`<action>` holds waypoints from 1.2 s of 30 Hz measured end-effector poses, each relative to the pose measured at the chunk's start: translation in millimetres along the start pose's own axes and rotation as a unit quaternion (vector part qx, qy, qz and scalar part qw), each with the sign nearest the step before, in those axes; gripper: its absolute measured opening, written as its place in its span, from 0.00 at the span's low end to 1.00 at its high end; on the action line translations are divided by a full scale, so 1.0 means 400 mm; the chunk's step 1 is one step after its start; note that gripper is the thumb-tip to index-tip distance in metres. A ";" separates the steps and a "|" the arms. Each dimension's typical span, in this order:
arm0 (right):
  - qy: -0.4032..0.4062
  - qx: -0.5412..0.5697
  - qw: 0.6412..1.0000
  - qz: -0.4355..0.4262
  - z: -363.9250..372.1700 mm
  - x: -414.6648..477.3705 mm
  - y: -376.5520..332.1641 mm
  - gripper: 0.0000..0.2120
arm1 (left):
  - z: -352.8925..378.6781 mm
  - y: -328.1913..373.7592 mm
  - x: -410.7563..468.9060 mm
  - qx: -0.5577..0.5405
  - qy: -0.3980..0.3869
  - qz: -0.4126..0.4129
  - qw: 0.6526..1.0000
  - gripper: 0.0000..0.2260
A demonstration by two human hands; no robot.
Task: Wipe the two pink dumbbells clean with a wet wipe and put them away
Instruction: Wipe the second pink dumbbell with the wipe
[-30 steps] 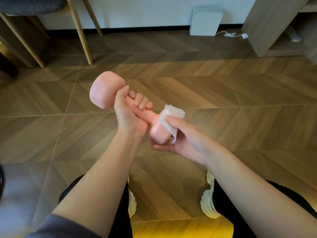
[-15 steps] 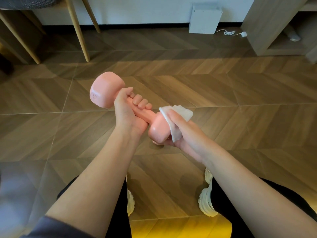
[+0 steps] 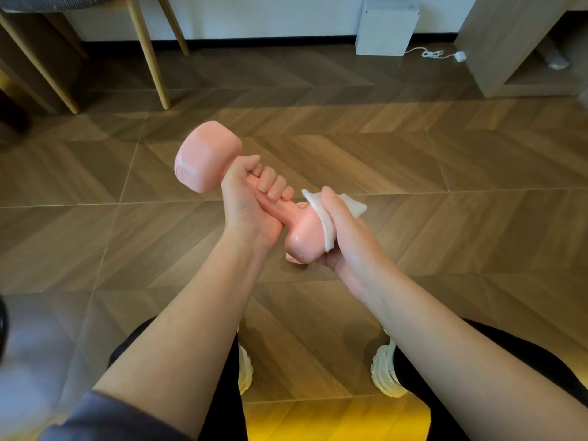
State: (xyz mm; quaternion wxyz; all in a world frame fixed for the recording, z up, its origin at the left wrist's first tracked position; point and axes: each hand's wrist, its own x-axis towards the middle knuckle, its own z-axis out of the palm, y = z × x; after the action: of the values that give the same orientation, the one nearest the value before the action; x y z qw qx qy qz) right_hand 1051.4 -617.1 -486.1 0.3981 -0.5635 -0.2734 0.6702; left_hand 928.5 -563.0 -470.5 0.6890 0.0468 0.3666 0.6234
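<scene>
Fingers [image 3: 270,183] of your left hand [image 3: 245,205] are gripping the pink dumbbell [image 3: 206,157] mid-frame while your right hand [image 3: 350,243] is pressing the wet wipe [image 3: 327,227] round its lower head, so you are likely only partway through wiping, with storing waiting.

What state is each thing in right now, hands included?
Pink glossy dumbbell: held off the floor, tilted, near head glistening.
White wet wipe: crumpled, pressed against the near head.
Left hand: grips the handle.
Right hand: holds the wipe round the near head.
</scene>
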 end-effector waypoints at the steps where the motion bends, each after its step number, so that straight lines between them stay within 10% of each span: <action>1: 0.003 0.012 1.000 0.008 -0.003 -0.001 0.000 0.22 | 0.001 -0.003 0.000 0.004 0.006 0.002 1.000 0.13; 15: -0.103 -0.060 0.984 -0.133 -0.023 -0.008 0.027 0.25 | -0.019 0.012 0.002 -0.024 0.059 0.009 0.998 0.15; 25: 0.058 0.002 0.998 -0.019 -0.011 0.011 0.034 0.21 | -0.004 -0.024 -0.008 0.041 0.041 0.013 0.998 0.14; 36: -0.104 -0.023 0.984 0.144 -0.056 -0.011 0.023 0.18 | -0.015 -0.026 -0.009 0.166 -0.043 0.036 0.985 0.20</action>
State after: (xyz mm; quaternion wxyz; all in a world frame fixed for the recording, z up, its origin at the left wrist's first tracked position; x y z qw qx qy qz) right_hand 1071.3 -627.6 -496.1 0.2539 -0.5327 -0.2445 0.7694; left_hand 933.8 -570.8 -478.4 0.6638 0.2003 0.4328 0.5761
